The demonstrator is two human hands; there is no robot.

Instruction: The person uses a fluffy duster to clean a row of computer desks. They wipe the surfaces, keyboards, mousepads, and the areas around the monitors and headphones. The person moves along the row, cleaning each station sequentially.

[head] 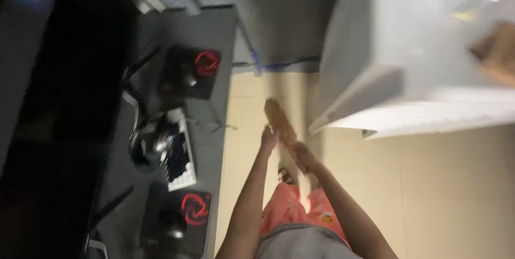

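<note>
Left hand (267, 138), right hand (303, 155) gripping blurred brown object (279, 119)

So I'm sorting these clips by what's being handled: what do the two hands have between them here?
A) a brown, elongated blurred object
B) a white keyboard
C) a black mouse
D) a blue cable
A: the left hand and right hand both meet on a brown elongated object, too blurred to identify, held out over the pale floor, while the keyboard lies apart on the grey desk.
</note>
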